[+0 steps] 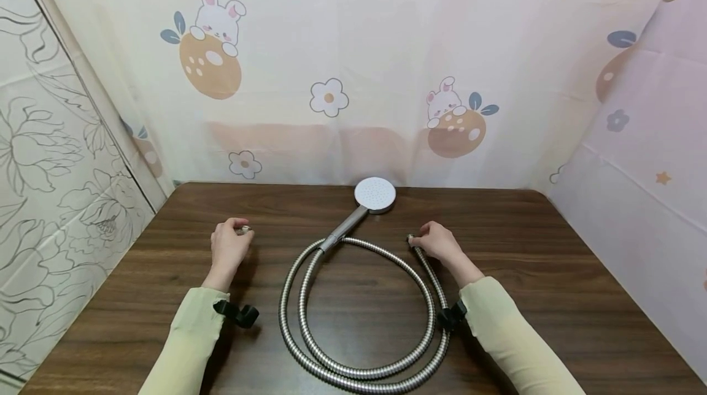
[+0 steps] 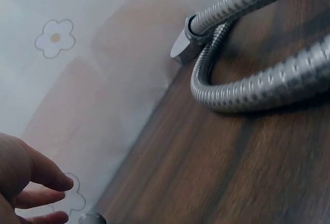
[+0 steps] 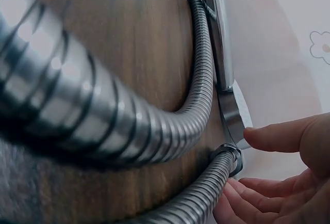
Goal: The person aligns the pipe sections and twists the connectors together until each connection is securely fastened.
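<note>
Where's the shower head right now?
Head view: the shower head is just right of centre at the far edge of the table, beyond the coiled metal hose, its handle angling back to the near left.

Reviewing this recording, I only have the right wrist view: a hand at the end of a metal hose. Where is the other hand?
Observer: In the head view, the left hand is over the left part of the table, apart from the coiled hose.
Operator: Is there anything at its fingers?
Observer: Yes, a small metallic piece shows by the fingertips; I can't make out what it is.
Operator: I mostly get the shower head from the side. How does its face lie?
Observer: The head view shows the shower head with its round, white, dotted face turned upward.
</note>
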Motion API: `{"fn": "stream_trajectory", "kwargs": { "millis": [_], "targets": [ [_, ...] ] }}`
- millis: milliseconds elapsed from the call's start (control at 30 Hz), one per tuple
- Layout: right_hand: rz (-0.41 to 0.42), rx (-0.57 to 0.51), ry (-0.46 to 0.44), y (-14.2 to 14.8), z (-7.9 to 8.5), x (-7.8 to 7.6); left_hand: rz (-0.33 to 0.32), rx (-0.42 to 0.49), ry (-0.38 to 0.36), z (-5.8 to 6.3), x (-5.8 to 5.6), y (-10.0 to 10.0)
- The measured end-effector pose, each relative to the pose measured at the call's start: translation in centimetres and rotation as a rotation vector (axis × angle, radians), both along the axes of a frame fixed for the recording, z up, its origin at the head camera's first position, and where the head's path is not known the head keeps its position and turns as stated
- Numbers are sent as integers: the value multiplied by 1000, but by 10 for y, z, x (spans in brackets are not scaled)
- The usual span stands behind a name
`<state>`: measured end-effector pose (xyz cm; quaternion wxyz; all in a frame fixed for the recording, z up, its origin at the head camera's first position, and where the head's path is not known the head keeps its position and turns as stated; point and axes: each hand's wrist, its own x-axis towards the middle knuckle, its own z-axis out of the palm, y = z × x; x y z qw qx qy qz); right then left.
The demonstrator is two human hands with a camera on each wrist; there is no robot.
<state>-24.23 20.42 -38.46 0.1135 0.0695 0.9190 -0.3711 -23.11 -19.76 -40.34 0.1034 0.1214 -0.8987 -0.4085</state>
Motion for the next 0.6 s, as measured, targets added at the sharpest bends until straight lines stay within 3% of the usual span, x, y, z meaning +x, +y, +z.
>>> {"fn": "stream_trajectory", "kwargs": {
  "millis": [233, 600],
  "targets": [
    [-1, 15, 10, -3, 0, -1, 44, -69, -1, -6, 1, -1],
    [-1, 115, -9, -2, -3, 0, -16, -87, -110, -9, -6, -6]
  ]
}}
